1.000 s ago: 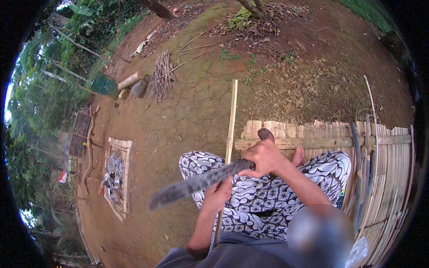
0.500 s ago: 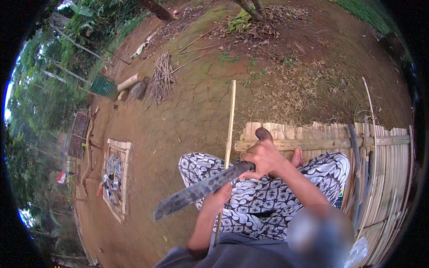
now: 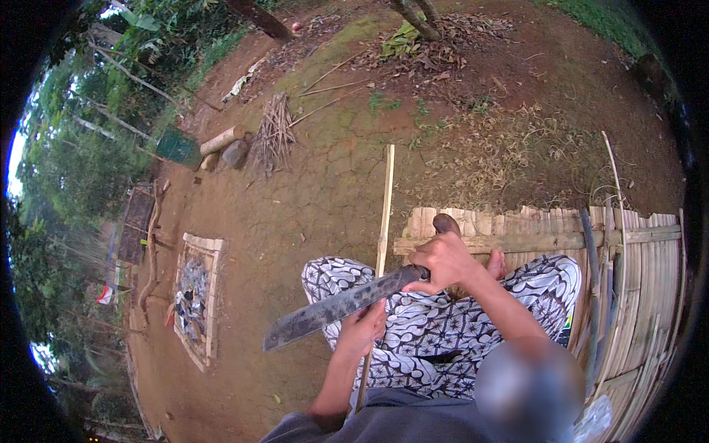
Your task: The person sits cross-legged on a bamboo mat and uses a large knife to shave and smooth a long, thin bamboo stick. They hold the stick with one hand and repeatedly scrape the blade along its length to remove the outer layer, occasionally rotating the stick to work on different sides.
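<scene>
A machete (image 3: 332, 311) with a dark, stained blade is in my right hand (image 3: 444, 262), whose fingers wrap its curved dark handle. The blade points left and slightly toward me, lying across a long pale bamboo strip (image 3: 386, 199). My left hand (image 3: 362, 328) is closed around that strip, just below the blade. Part of the blade hides some of the fingers and the strip. The strip runs lengthwise between my lap and the ground ahead, its lower end against my grey shirt (image 3: 399, 413). Below both hands are my crossed legs in patterned black-and-white trousers (image 3: 413, 340).
I sit on a bamboo-slat platform (image 3: 642, 280); dark poles (image 3: 588, 280) and thin strips lie on its right. Curled shavings (image 3: 509, 148) litter the ground ahead. At left are a framed pit of rubbish (image 3: 214, 295), a stick pile (image 3: 272, 133), a log (image 3: 221, 140) and a stone (image 3: 236, 153).
The view has shifted slightly. The machete's tip has risen a little in the picture, and the bamboo strip's far end sits slightly lower. Both hands keep their holds.
</scene>
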The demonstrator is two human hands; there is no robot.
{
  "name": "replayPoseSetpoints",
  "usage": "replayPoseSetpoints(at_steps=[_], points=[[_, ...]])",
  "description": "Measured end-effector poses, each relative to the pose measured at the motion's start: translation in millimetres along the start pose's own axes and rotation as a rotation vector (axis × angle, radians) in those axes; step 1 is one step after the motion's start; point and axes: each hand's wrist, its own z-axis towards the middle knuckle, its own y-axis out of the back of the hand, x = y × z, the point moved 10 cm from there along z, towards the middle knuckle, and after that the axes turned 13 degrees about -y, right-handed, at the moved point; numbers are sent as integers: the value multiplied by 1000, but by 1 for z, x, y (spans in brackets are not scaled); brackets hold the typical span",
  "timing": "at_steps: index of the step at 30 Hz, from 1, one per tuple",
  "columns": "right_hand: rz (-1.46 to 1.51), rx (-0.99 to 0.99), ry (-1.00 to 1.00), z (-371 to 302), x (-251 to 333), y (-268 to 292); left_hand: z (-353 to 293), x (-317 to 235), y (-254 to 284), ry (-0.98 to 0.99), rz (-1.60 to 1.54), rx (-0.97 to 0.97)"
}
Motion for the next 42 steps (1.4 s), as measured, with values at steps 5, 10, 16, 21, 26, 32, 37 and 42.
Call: replayPoseSetpoints(at_steps=[5,10,16,21,26,32,37,42], points=[[161,-57,-464,-5,-103,-5,-1,-26,-5,-130,3,43],[37,19,-397,2,-76,10,4,-12,-8,-64,-49,128],[38,16,-6,3,-3,5,1,6,-15,2,17,92],[213,47,-459,-6,-106,-11,0,-29,-19,-167,58,120],[129,25,-268,-1,-47,8,0,-17,-21,-73,-71,165],[73,-44,-12,1,-32,12,-11,-9,-25,-93,19,139],[262,-76,-761,-17,-145,8,-12,-10,-27,-82,17,164],[204,-35,-370,-1,-61,12,-3,-3,-31,-62,-32,206]])
